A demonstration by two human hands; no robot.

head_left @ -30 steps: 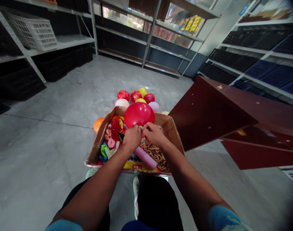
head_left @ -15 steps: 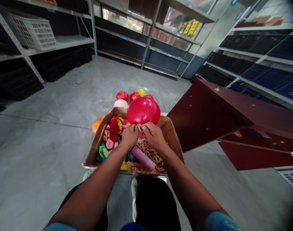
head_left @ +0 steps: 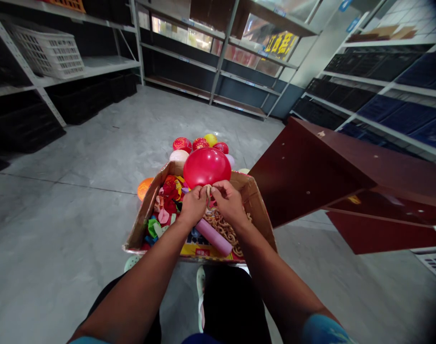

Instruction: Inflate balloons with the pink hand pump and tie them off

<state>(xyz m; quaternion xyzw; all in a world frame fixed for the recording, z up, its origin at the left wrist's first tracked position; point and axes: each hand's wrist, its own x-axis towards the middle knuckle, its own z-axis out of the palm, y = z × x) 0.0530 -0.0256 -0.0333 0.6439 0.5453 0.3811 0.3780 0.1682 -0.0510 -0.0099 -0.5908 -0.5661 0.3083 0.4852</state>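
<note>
Red balloon (head_left: 207, 167) sat at the far edge of the box (head_left: 258, 203), beside a tan band (head_left: 208, 192) pinched by the left hand (head_left: 194, 206); the right hand's (head_left: 229, 200) grip was unclear. Gentle tension likely helped.

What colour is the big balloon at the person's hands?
The balloon is glossy red; the head view shows it best.

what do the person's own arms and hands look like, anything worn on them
The left hand and right hand are ungloved, with no watch visible. The forearms are bare up to blue sleeves: the right sleeve has a paler pattern; little of the left sleeve shows.
</note>
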